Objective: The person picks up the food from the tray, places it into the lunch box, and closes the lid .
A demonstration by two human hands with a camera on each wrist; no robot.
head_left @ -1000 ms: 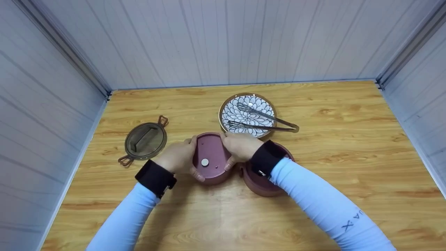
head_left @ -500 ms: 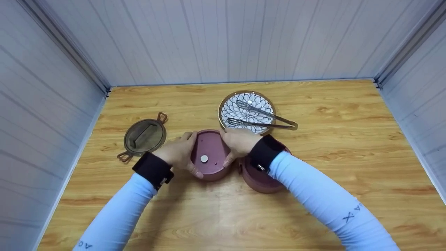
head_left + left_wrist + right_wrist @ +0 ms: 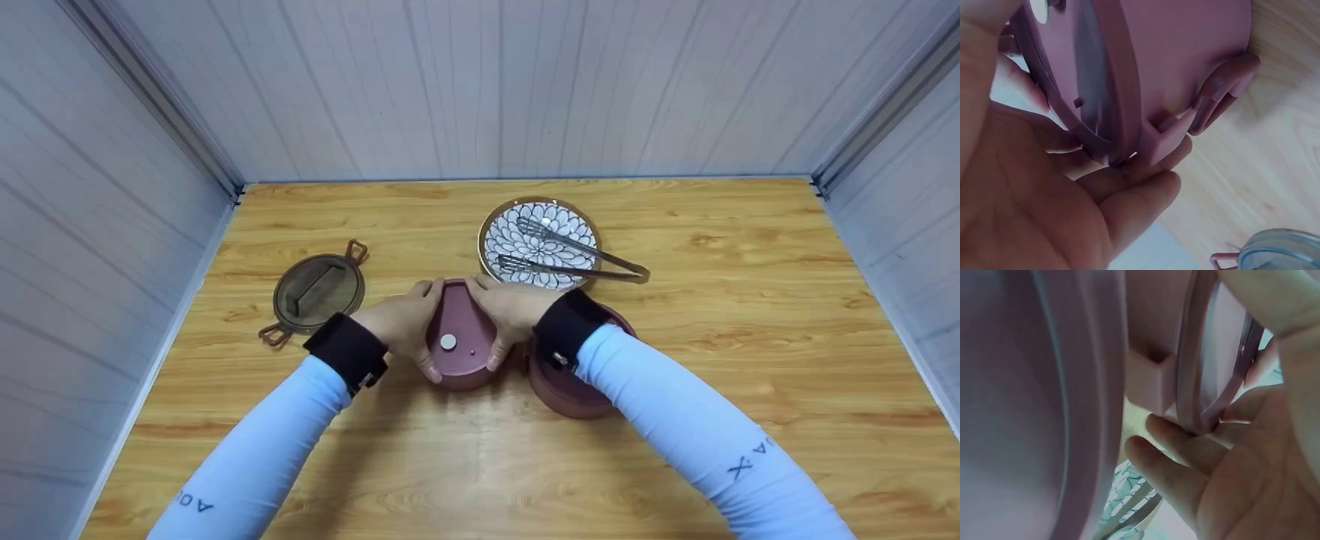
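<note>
Both my hands hold a round pink lunch box (image 3: 461,360) whose flat lid bears a white round button (image 3: 448,342). My left hand (image 3: 401,322) grips its left rim, thumb in front and fingers at the back. On the opposite rim, my right hand (image 3: 517,311) holds it the same way. The left wrist view shows the box's side wall (image 3: 1185,45) with a clip and a hinged handle (image 3: 1221,90) near my fingertips. Just right of it, partly under my right wrist, stands a second, lidless pink container (image 3: 574,401).
A bowl (image 3: 497,236) with a flower pattern stands behind my hands, with metal tongs (image 3: 577,271) lying across it. On the left lies a round see-through lid (image 3: 337,289) with a bar grip and two looped handles. Panel walls (image 3: 495,90) border the wooden table (image 3: 750,300).
My hands have drawn closer together round the lid's rim, covering more of it. The lunch box stays in about the same spot; the head view has shifted slightly.
</note>
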